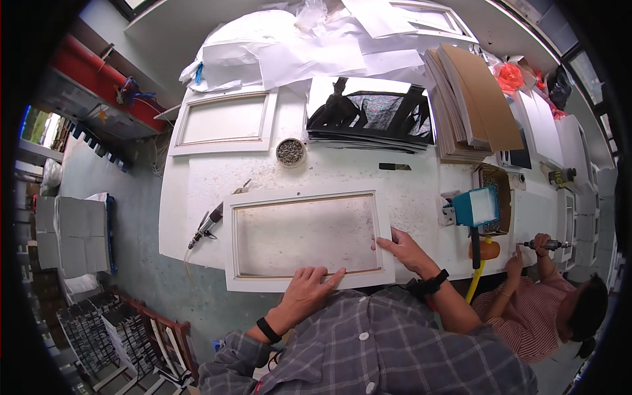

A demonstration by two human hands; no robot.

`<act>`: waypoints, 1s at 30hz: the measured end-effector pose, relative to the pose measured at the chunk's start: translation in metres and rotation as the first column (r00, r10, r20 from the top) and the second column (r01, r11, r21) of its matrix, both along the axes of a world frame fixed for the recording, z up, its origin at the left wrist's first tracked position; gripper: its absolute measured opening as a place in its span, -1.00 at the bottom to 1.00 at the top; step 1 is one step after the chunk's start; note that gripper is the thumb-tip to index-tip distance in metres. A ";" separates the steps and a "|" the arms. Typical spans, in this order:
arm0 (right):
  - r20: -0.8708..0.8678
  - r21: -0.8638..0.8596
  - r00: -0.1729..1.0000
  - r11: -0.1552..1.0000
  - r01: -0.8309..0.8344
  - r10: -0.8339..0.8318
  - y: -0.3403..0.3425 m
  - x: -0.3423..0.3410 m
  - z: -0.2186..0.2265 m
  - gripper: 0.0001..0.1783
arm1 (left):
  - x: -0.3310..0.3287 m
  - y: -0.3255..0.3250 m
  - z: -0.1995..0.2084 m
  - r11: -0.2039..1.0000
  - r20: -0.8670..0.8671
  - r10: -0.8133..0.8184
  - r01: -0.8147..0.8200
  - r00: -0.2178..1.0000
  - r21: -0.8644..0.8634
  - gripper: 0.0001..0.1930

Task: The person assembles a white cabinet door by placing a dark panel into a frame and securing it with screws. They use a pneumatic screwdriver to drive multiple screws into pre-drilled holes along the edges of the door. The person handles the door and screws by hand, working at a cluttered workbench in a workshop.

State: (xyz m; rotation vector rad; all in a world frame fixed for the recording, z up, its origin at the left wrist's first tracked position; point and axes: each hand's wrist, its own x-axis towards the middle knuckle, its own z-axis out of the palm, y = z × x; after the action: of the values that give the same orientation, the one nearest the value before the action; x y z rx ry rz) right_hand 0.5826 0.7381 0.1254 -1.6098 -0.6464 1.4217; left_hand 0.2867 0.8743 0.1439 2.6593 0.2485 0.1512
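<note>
A white rectangular door frame (313, 283) lies on the white worktable in front of me, its long side toward me. Through its middle the tabletop shows; I cannot tell whether a clear pane is in it. My left hand (304, 294) rests on the near rail, fingers and thumb stretched out and spread. At the right rail, my right hand (409, 254) grips the frame, thumb on top and the other fingers partly hidden at the side. Left of the frame lies an air screwdriver (207, 226) with a hose.
Behind stand a round tub of screws (291, 153), another white frame (262, 146) and a stack of shiny dark panels (368, 115). A dark knife-like tool (394, 166), a teal scoop-shaped holder (473, 208) and cardboard sheets (464, 99) are rightward. A co-worker (526, 309) holds a power tool (554, 244).
</note>
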 end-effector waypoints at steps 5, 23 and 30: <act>0.001 -0.072 0.997 0.994 0.076 -0.076 -0.043 0.011 -0.049 -0.49 | 0.018 -0.026 -0.049 0.997 -0.005 -0.053 0.052 0.999 -0.060 -0.34; 0.671 0.397 0.356 0.720 0.568 -0.651 0.054 0.126 -0.018 -0.47 | 0.198 0.141 -0.003 0.953 0.297 0.215 -0.267 0.931 0.146 -0.18; 0.108 0.243 0.441 0.454 0.857 -0.891 0.089 0.188 -0.036 -0.58 | 0.272 0.195 -0.028 0.973 0.245 0.057 -0.108 0.968 0.202 -0.19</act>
State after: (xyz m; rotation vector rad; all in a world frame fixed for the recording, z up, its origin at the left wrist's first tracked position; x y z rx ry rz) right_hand 0.7709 0.8271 0.0897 -1.5941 0.0523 0.3738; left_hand 0.5590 1.0689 0.1157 2.8091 0.2783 0.5496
